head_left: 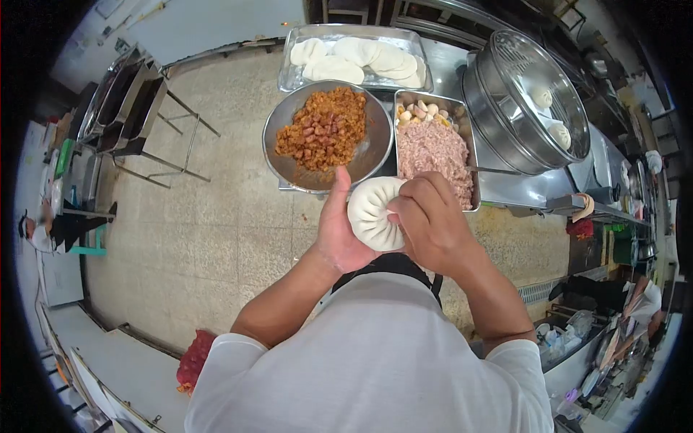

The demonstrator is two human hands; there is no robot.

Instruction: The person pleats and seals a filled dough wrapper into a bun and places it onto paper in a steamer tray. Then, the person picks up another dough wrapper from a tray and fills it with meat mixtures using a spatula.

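A round, pleated white bun of dough is held in front of my body. My left hand cups it from the left and below, thumb pointing up along its side. On the right, the bent fingers of my right hand pinch the dough where the pleats gather. Just beyond my hands is a metal bowl of orange-brown filling topped with reddish meat cubes. Beside it, pink minced meat and pale round pieces fill a rectangular metal pan, with a utensil handle sticking out.
Flat dough rounds lie on a metal tray at the back. A large round steamer with pleated buns stands at the right. A metal rack is at the left, and another person appears at the far left.
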